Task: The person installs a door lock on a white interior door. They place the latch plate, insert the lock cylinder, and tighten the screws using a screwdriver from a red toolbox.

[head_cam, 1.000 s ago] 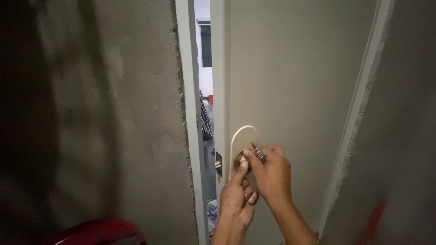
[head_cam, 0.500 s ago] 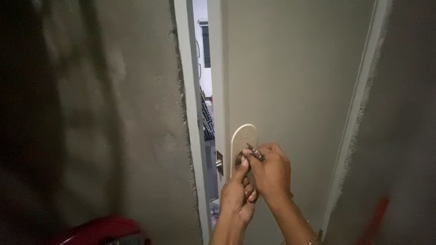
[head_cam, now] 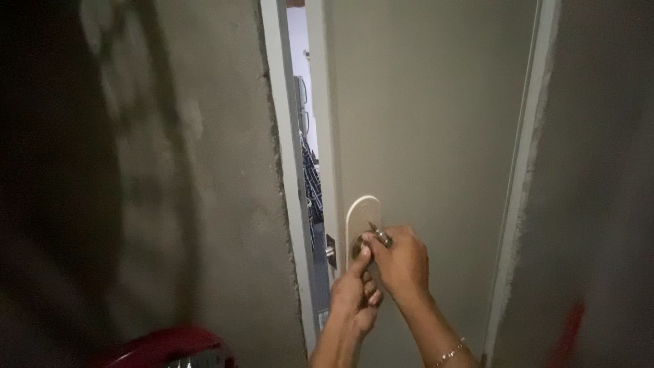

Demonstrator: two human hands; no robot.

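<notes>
**Head view: fitting hardware on a door's handle plate**

Both hands work at the oval handle plate (head_cam: 362, 221) set near the latch edge of the grey door (head_cam: 429, 123). The right hand (head_cam: 402, 262) has its grip pinched on a small metal tool (head_cam: 379, 234), its tip at the plate. The left hand (head_cam: 354, 293) presses a raised finger against the plate just below; whether that grip closes on anything cannot be told. The plate sits flat on the door, so mounting appears largely done, with fastening apparently left; no lever is visible. The door stands ajar from its frame (head_cam: 289, 170); a latch (head_cam: 332, 251) shows in the gap. Rough plaster wall (head_cam: 204, 204) lies left, a red object (head_cam: 163, 344) below. Nothing blocks the hands.
</notes>
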